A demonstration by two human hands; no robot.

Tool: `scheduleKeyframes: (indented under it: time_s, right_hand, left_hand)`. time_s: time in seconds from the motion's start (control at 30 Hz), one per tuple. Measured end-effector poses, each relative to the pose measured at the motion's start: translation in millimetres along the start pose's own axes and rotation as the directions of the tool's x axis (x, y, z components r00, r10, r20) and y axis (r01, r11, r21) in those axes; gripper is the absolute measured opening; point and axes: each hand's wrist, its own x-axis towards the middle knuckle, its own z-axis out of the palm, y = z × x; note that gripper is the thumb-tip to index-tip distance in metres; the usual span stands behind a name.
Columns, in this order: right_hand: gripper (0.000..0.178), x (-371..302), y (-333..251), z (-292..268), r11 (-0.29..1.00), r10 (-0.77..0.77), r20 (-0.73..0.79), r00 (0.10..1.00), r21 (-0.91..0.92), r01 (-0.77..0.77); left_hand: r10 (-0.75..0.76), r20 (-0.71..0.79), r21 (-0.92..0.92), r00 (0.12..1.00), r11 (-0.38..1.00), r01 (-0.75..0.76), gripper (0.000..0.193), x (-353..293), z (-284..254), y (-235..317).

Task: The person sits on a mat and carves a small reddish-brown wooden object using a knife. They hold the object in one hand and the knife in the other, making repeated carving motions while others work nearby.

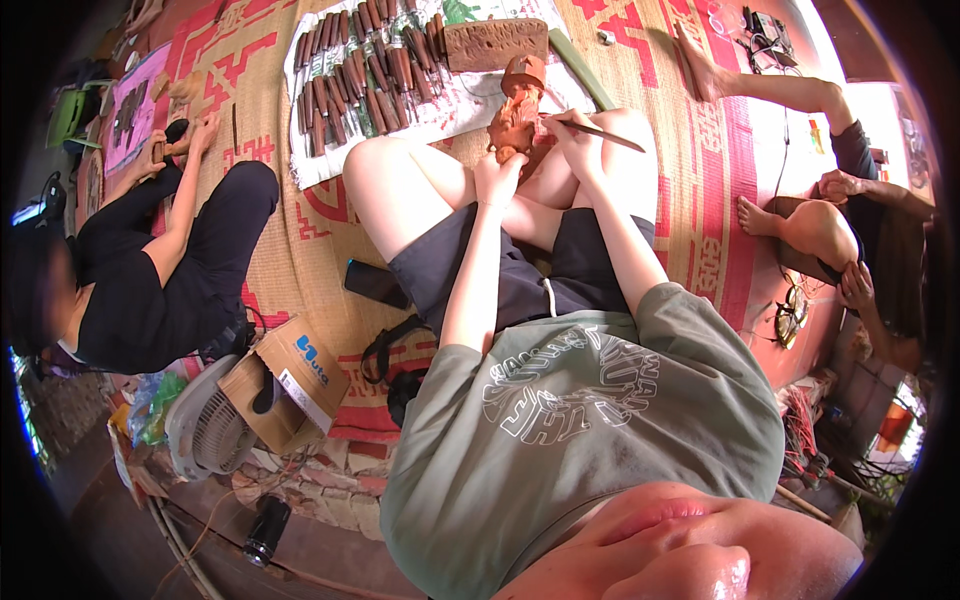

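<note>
Between my knees stands a reddish-brown wood carving (517,112), its far end a plain rounded block. My left hand (498,176) is closed round the carving's near end. In my right hand (579,142) is a slim wood-carving tool (612,135) with a dark handle pointing to the right; its tip lies close to the carving's right side, and I cannot tell whether it touches. Beyond my left knee, many wooden-handled carving tools (365,75) lie in rows on a white cloth (310,170). A flat brown block (496,45) rests on the cloth behind the carving.
A green bar (582,70) lies at the cloth's right edge. On the woven mat (320,260) are a phone (376,283) and, behind it, a cardboard box (300,375) beside a grey fan (208,425). One person (150,290) works at left; another person (850,220) sits at right.
</note>
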Motion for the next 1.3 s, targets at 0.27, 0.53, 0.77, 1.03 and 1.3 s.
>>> scheduleKeyframes:
  time_s: [0.27,0.53,0.77,1.03,1.3]
  right_hand:
    - [0.011,-4.7,-12.1,1.5,1.000,0.016,0.118,0.993,0.020,-0.018]
    - [0.008,-4.1,-5.6,5.9,0.997,-0.061,0.137,0.989,-0.030,0.065]
    - [0.006,-1.3,-13.1,2.3,0.996,-0.050,-0.049,0.998,0.070,0.053]
    - [0.010,-4.0,-4.0,-1.9,0.998,-0.066,0.098,0.993,0.016,0.065]
    - [0.008,-2.3,-3.1,3.3,0.994,-0.064,0.217,0.974,-0.074,0.081]
  left_hand:
    - [-0.007,-0.009,-0.005,1.000,1.000,0.007,0.023,2.6,1.1,-7.5]
    - [0.014,-0.023,-0.002,1.000,1.000,-0.014,0.023,3.0,1.2,-8.9]
    - [-0.012,-0.001,-0.026,1.000,1.000,0.012,0.023,3.3,0.7,-6.6]
    - [-0.008,0.006,0.003,1.000,1.000,0.008,0.024,1.4,4.4,-1.7]
    - [-0.005,-0.003,0.019,1.000,1.000,0.005,0.023,5.1,1.3,-12.9]
